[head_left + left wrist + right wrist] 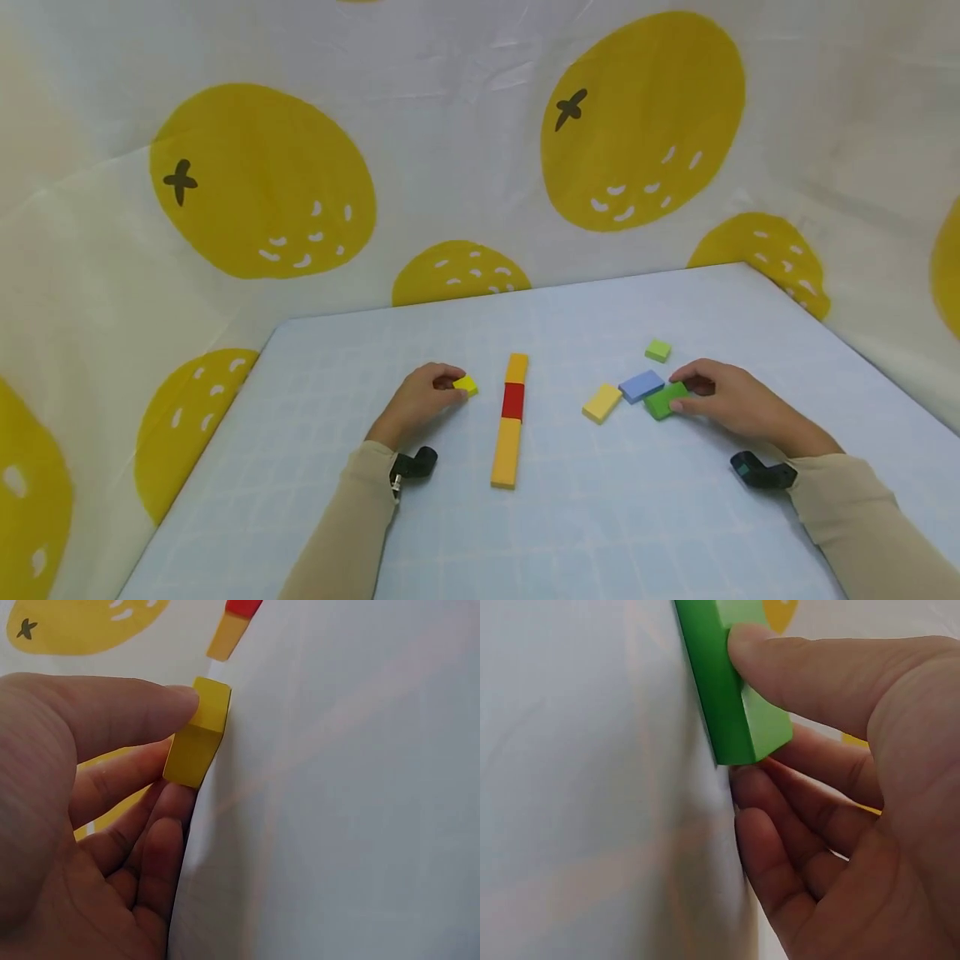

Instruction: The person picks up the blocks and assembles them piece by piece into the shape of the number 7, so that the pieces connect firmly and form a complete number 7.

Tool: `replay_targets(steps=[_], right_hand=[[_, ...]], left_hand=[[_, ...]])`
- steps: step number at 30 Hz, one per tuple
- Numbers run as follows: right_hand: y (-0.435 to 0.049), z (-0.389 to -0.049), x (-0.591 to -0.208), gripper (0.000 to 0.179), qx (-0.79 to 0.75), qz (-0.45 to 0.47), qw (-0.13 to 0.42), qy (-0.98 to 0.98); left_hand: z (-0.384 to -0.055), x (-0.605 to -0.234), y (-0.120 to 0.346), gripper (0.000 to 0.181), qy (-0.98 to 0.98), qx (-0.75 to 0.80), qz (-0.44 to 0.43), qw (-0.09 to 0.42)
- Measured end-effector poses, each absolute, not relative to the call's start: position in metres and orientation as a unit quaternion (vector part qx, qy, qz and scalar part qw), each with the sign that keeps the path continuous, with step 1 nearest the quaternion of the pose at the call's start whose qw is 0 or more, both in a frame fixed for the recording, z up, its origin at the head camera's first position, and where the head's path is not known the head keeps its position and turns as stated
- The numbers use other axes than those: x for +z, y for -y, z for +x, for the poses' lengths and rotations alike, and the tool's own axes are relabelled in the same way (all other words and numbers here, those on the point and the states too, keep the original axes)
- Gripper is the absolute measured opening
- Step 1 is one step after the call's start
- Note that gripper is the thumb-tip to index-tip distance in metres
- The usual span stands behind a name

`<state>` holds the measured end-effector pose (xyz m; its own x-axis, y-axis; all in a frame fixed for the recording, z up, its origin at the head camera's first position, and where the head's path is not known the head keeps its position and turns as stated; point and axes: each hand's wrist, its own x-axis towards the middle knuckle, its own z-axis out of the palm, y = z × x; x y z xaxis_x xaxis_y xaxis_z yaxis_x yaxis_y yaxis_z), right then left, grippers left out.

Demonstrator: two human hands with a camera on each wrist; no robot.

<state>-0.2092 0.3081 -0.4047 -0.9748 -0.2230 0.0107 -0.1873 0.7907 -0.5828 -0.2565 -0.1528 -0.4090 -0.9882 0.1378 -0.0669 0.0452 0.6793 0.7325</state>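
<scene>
My left hand point(418, 402) pinches a small yellow block point(467, 385) between thumb and fingers, low at the table surface. In the left wrist view the thumb lies on the upper part of that yellow block point(202, 735). To its right a short orange block point(517, 367), a red block point(513, 402) and a longer orange block point(506, 454) form a straight row. My right hand point(738, 406) holds a green block point(662, 402) by its near end, beside a blue block point(642, 386). Up close, the right thumb presses the green block's point(720, 697) face.
Left of the blue block lies a pale yellow block point(602, 403). A small light green block point(657, 350) sits farther back. The pale blue table point(600, 525) meets a hanging white cloth point(450, 167) with yellow fruit prints at its back and sides.
</scene>
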Motion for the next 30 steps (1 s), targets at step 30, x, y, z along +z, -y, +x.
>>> replay_targets(steps=[30], right_hand=[[-0.315, -0.2085, -0.4058, 0.038, -0.389, -0.093, 0.028, -0.916]], left_hand=[[-0.2552, -0.4119, 0.1567, 0.029, -0.916, 0.394, 0.049, 0.057]])
